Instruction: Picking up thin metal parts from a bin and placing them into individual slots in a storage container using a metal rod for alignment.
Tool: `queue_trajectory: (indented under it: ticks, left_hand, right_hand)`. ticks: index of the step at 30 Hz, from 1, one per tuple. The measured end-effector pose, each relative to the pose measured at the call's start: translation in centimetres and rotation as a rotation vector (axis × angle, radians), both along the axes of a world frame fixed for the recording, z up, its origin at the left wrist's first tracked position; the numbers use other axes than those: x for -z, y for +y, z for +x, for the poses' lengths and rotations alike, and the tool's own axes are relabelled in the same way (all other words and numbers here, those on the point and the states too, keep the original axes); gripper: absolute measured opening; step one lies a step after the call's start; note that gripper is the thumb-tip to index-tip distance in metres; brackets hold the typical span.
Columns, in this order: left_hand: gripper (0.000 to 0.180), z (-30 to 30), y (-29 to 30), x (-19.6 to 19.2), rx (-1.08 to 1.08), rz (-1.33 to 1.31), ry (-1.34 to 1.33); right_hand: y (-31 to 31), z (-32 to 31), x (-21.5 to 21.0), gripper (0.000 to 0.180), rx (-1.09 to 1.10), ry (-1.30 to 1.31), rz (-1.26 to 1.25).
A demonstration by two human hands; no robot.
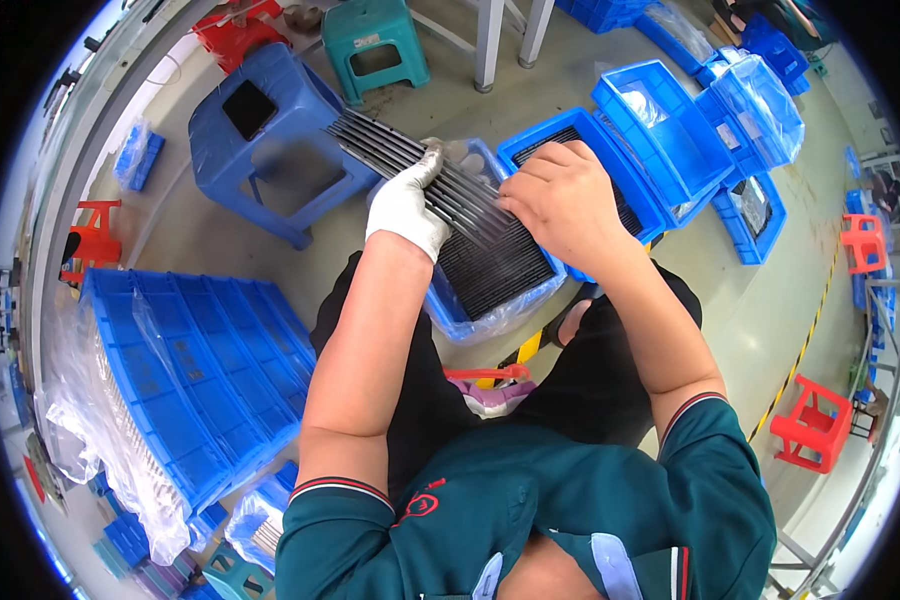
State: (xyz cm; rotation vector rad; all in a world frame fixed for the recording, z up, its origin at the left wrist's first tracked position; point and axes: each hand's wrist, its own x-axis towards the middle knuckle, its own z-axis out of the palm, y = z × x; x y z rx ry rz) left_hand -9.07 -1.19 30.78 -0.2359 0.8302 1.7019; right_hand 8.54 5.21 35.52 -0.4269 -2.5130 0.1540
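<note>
In my left hand (402,214), which wears a white glove with dark-stained fingertips, lies a fan of long thin dark metal rods (375,140). They slant from upper left down to the right above a plastic-lined blue crate (462,328). More dark rods (498,272) lie packed side by side in that crate. My bare right hand (570,205) is closed, its thumb and fingers pinched at the lower right ends of the held rods. Exactly how many rods it grips is hidden. Behind it stands a second blue crate (536,131), also holding dark rods.
A blue stool (225,150) with a dark flat object (249,109) on it stands at the left, a green stool (375,45) beyond. Stacked blue crates (200,370) rise at lower left. More blue crates (670,130) are at the right, with a red stool (813,425) farther off.
</note>
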Motion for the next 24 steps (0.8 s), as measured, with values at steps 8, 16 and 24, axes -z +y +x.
queue_trajectory:
  ticks: [8, 16, 24]
  left_hand:
    - [0.010, -0.6, 0.3, 1.0, -0.013, 0.066, 0.041]
    - [0.019, -0.4, -0.6, -0.8, 0.043, 0.159, 0.015]
    - [0.027, -0.6, -1.3, -1.6, 0.079, 0.225, 0.005]
  right_hand:
    - [0.0, -0.3, -0.5, 0.009, 0.078, 0.233, -0.143]
    - [0.5, 0.7, -0.6, 0.014, 0.220, 0.137, -0.737]
    - [0.2, 0.7, -0.7, 0.013, 0.151, 0.165, -0.749]
